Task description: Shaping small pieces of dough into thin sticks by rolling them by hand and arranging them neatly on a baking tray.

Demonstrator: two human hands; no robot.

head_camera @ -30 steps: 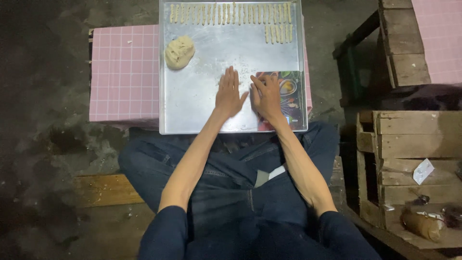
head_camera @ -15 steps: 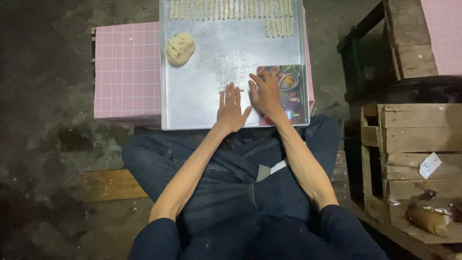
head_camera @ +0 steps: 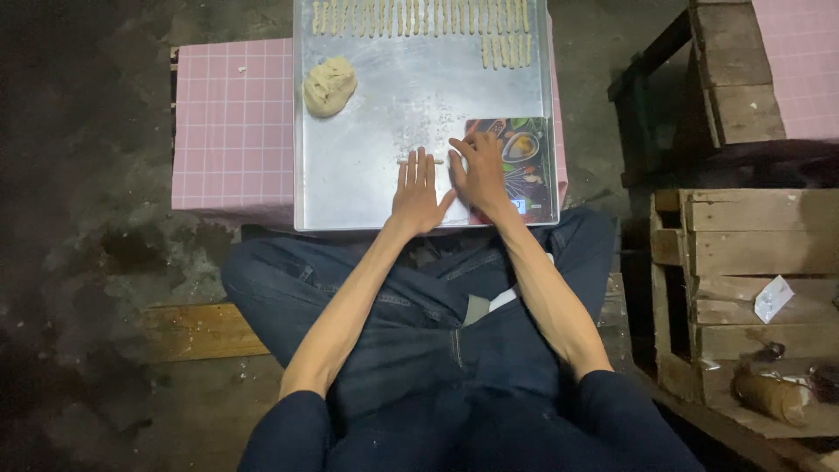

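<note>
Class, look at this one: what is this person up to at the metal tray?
A seated person is rolling dough on a metal tray set on a pink tiled table. The left hand lies flat, fingers over a thin dough strip. The right hand rests beside it, on a small colourful board. A lump of dough sits to the left, and finished sticks are lined along the far edge.
</note>
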